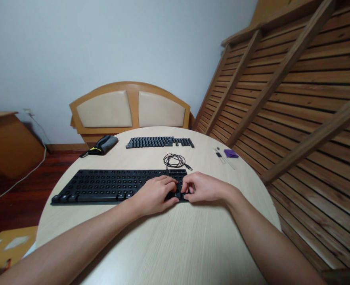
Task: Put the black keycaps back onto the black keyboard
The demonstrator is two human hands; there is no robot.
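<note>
Head view: keyboard (100, 185), mostly uncapped, lies flat on the bench (157, 249). My left hand (157, 194) curls over the keyboard's right end; my right hand (203, 187), fingers bent in, sits at its right edge. Can't tell if either grips anything. Coiled cable (182, 161) just behind keyboard, rows of keycaps (151, 142) farther back, purple cloth (231, 153) behind and right.

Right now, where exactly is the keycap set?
In the head view, the keycap set lies far across the table, beyond the keyboard, right of the pouch.
</note>
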